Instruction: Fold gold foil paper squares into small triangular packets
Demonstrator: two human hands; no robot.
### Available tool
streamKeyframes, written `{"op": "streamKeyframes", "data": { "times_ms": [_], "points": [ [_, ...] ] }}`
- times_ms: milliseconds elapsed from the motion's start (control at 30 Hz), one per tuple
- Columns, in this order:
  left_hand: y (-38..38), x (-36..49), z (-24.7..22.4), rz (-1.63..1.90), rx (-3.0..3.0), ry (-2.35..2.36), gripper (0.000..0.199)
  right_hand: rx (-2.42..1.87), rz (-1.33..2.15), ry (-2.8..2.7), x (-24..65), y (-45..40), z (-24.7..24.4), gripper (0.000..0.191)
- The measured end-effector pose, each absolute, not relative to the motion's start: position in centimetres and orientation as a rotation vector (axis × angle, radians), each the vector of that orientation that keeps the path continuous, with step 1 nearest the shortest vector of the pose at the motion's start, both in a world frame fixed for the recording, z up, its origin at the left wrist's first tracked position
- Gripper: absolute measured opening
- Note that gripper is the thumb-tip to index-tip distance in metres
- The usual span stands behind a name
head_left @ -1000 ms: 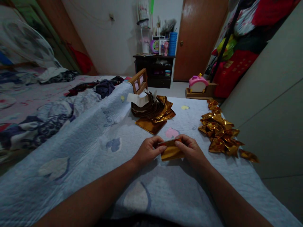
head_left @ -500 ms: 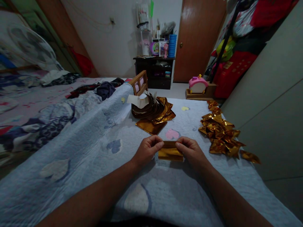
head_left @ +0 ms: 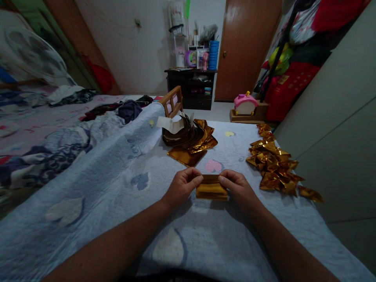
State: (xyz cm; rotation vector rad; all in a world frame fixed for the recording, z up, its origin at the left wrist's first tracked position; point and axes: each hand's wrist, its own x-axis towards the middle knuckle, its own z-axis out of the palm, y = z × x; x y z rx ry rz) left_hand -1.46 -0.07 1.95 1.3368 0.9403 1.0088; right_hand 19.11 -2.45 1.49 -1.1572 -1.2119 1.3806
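A folded sheet of gold foil paper (head_left: 211, 189) is stretched between my two hands, just above the quilt. My left hand (head_left: 184, 183) pinches its upper left corner between thumb and fingers. At the upper right corner, my right hand (head_left: 235, 183) grips it the same way. A crease runs across the sheet below its top edge. Beyond my hands lies a fanned stack of gold foil sheets (head_left: 190, 135), with one flat gold sheet (head_left: 187, 156) at its near side. To the right is a heap of folded gold paper pieces (head_left: 273, 164).
The pale blue quilt (head_left: 117, 207) covers the surface under my hands. Rumpled clothes (head_left: 73, 139) lie on the left. A small wooden rail (head_left: 172, 102) stands behind the stack. A pale cabinet side (head_left: 337, 129) borders the right edge, and a pink toy (head_left: 246, 105) sits beyond.
Both hands keep their pinch on the gold foil paper and have barely moved. The view has shifted very slightly.
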Motion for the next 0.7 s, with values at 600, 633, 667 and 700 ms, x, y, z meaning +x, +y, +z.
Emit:
{"op": "streamKeyframes", "data": {
  "times_ms": [600, 633, 667, 700],
  "points": [
    [-0.13, -1.6, 1.76, 1.004, 1.362, 0.931, 0.022, -1.132, 1.396, -1.227, 19.14, -2.23, 0.75, 0.036],
    [-0.12, -1.58, 1.75, 1.005, 1.365, 0.932, 0.022, -1.132, 1.397, -1.227, 19.13, -2.24, 0.8, 0.036],
    [-0.12, -1.57, 1.76, 1.006, 1.369, 0.935, 0.022, -1.135, 1.395, -1.228, 19.13, -2.24, 0.86, 0.036],
    [-0.11, -1.55, 1.78, 1.008, 1.372, 0.939, 0.022, -1.137, 1.392, -1.231, 19.13, -2.23, 0.91, 0.036]
  ]
}}
